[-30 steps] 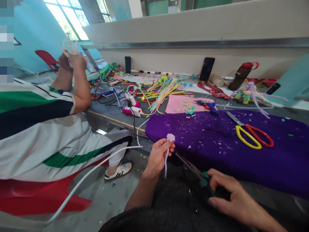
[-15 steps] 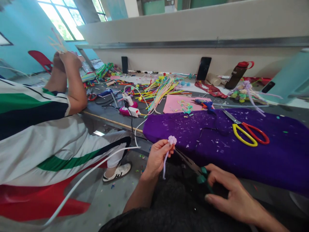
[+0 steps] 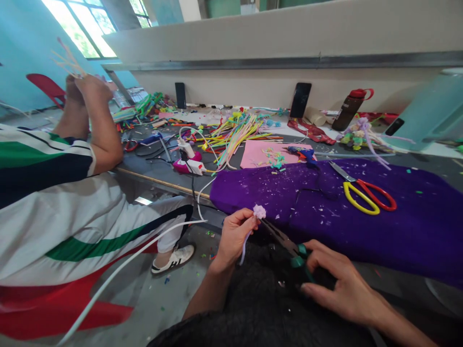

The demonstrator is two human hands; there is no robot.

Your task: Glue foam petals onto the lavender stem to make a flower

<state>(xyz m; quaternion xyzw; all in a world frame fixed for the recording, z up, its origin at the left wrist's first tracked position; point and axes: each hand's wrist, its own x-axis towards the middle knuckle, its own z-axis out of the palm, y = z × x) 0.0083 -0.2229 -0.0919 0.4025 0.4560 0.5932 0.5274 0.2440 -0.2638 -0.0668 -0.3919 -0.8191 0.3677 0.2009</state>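
My left hand (image 3: 234, 237) pinches a small pale lilac flower (image 3: 259, 211) made of fuzzy pipe cleaner. Its lilac stem (image 3: 244, 248) hangs down below my fingers. In my right hand (image 3: 338, 284) is a pair of long-nosed pliers (image 3: 284, 242) with green handles, my fingers round them. The plier tips reach to just below the flower, beside my left fingertips; whether they touch it I cannot tell. Both hands are above my dark lap, in front of the purple cloth (image 3: 249, 190) on the table edge.
Yellow-and-red scissors (image 3: 361, 189) lie on the cloth. Behind are a pink sheet (image 3: 249, 154) with scraps, a blue glue gun (image 3: 304, 154), pipe cleaners (image 3: 238, 135) and a bottle (image 3: 349, 111). A white cable (image 3: 144, 250) runs at left, near a co-worker's arm (image 3: 104, 127).
The plier tips have come closer to the flower as my right hand moved slightly left. The flower has turned a little, and the whole view has shifted slightly.
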